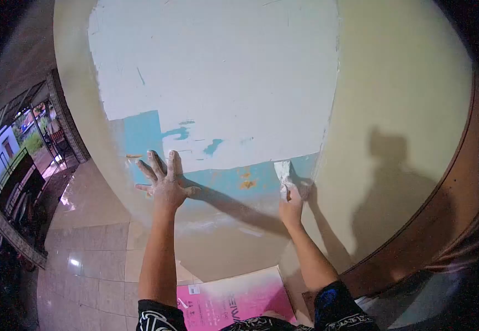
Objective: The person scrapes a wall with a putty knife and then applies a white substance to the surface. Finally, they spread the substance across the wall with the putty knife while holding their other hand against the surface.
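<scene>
My left hand [167, 186] lies with spread fingers on the wall, over the lower left of a turquoise patch [143, 135]. White powder or paste coats its fingers. My right hand [292, 201] is closed around a putty knife [283, 172] whose blade is smeared white. That blade meets the wall at the lower right, where the turquoise strip borders the large white coated area [223, 71]. Small turquoise spots and orange-brown marks show near the lower edge of the white.
A pink printed box or board [223, 303] is below, at the wall's foot. Floor tiles [85, 254] spread to the left, towards an opening with railings. Brown panelling [416, 248] curves along the right. Shadows fall on the wall.
</scene>
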### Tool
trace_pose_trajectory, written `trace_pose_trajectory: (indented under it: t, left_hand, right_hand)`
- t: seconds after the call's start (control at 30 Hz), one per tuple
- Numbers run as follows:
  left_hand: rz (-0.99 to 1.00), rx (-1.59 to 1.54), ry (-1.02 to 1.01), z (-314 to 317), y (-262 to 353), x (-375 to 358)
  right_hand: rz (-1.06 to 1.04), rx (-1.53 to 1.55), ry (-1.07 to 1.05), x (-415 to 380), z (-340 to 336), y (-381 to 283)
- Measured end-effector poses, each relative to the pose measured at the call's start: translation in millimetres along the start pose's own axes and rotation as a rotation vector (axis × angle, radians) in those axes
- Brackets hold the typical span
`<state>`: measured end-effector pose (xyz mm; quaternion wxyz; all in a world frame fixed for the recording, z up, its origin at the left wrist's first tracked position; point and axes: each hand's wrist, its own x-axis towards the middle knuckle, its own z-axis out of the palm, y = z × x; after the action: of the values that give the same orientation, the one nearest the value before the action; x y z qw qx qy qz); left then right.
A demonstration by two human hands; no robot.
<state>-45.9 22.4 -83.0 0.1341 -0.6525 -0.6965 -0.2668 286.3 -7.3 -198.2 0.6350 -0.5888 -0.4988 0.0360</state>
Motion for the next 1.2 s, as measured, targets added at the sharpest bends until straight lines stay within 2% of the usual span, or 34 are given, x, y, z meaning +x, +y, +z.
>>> trace_pose_trajectory:
  t: [0.03, 0.1, 0.17, 0.2, 0.3, 0.43, 0.47, 0.5, 0.57, 0.6, 0.7, 0.83, 0.87, 0.97, 1.0, 1.1, 1.17, 1.2]
  left_hand:
    - [0.005, 0.005, 0.021, 2.0, 0.2, 0.1]
    - [0.002, 0.008, 0.050, 18.7, -7.7, 6.4]
    - [0.083, 0.097, 0.218, 46.2, -20.1, 11.5]
    - [-0.027, -0.023, -0.029, -6.5, 2.1, -0.2]
    - [-0.021, -0.037, -0.029, -8.1, 2.5, -0.4]
    - [-0.017, -0.053, 0.000, -6.9, 2.9, -0.5]
    - [0.024, -0.026, 0.082, 5.3, -2.3, 0.5]
    - [0.024, -0.028, 0.081, 18.5, -8.9, 1.4]
    - [0.111, 0.002, 0.234, 35.9, -17.2, 7.4]
    - [0.031, -0.034, 0.085, 5.1, -3.2, 0.8]
    - [0.017, -0.041, 0.048, -1.1, -0.5, 0.8]
    - [-0.029, -0.035, -0.045, -8.1, 2.8, 0.0]
    - [0.035, -0.065, 0.052, 10.1, -7.6, 1.4]
    - [-0.003, -0.039, -0.002, -0.7, -1.4, 0.7]
    - [-0.006, -0.042, 0.005, -3.8, -1.2, 1.2]
    - [-0.021, -0.028, -0.020, -1.6, 0.2, -0.9]
    - [0.035, -0.055, 0.070, 6.1, -5.1, 0.7]
    - [-0.002, -0.025, 0.027, -2.3, 0.6, -0.6]
  right_hand:
    - [-0.058, 0.029, 0.045, 0.4, 2.8, -1.6]
    - [0.009, -0.043, -0.010, -0.1, -1.4, -8.7]
    - [-0.019, 0.008, -0.001, -1.4, -4.7, -14.6]
    - [-0.018, 0.032, -0.022, -2.8, -2.5, -9.7]
    - [-0.055, -0.019, -0.002, -4.6, 0.4, -9.3]
    - [0.001, -0.001, -0.029, -4.8, 2.6, -6.4]
    - [-0.018, 0.056, -0.027, -6.7, 6.1, 1.1]
    - [-0.018, 0.054, -0.027, -7.5, 5.3, -0.2]
    - [0.069, 0.004, -0.065, -1.8, 7.6, -7.9]
    - [0.005, -0.026, -0.008, -3.8, 8.7, -14.3]
    - [0.132, 0.133, -0.060, -12.2, 6.6, -18.0]
    - [0.037, 0.049, -0.046, -3.6, 11.8, -24.5]
    - [-0.010, 0.079, -0.019, -7.4, 14.0, -10.2]
    - [0.095, 0.081, -0.030, -16.3, 17.9, 9.6]
    - [0.013, 0.034, 0.014, -13.6, 13.6, -4.4]
    - [-0.015, 0.033, 0.032, -0.2, 9.6, -16.3]
    - [0.033, 0.031, -0.002, -6.4, 10.5, -0.3]
    - [0.036, 0.044, -0.012, -10.7, 9.5, -3.6]
